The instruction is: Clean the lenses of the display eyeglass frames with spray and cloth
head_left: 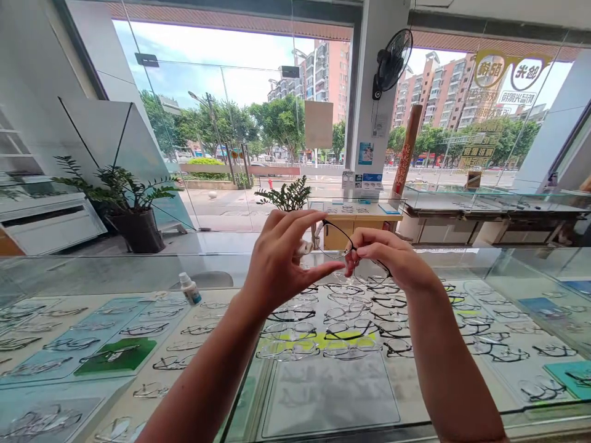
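A thin black pair of glasses (pixel 339 237) is held up in the air between both hands, above a glass display counter (pixel 138 271). My left hand (pixel 281 258) pinches one side of the frame with curled fingers and thumb. My right hand (pixel 385 258) is closed around the other side, its fingers bent over the rim. One lens is partly hidden behind my right hand.
Inside the counter lie rows of several spectacle frames (pixel 351 329) on coloured mats. A small white bottle with a blue label (pixel 190 289) stands on the glass top to the left. Potted plants (pixel 124 203), another glass counter (pixel 484 200) and a wall fan (pixel 392 58) lie beyond.
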`<state>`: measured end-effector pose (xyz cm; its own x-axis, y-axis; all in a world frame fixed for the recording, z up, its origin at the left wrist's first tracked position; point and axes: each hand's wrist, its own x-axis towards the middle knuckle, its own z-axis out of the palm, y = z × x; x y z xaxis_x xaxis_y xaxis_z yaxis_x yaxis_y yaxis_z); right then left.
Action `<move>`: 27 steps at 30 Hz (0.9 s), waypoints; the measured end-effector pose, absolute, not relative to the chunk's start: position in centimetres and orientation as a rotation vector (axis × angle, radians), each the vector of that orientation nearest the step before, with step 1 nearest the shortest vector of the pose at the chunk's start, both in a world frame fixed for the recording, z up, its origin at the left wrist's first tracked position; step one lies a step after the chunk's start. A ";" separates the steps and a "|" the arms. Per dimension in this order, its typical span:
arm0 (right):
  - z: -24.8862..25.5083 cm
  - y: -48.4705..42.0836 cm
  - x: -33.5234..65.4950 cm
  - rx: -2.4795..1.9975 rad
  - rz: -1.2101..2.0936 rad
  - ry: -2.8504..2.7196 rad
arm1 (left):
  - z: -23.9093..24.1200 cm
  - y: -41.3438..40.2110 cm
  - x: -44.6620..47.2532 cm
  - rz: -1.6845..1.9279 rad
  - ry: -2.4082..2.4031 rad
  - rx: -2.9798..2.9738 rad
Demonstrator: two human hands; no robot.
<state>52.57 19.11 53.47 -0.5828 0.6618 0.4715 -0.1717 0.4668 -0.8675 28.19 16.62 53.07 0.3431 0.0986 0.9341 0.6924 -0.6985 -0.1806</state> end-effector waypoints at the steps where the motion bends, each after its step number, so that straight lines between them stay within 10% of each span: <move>1: 53.5 19.1 52.6 -0.418 1.213 -1.864 | 53.0 16.8 28.2 -1.378 -0.686 -2.040; 15: 53.6 18.6 53.5 -0.464 1.095 -1.869 | 53.0 17.1 28.5 -1.459 -0.656 -2.083; 27: 52.6 18.7 52.2 -0.466 0.158 -1.599 | 53.0 16.8 27.9 -1.783 -0.873 -1.679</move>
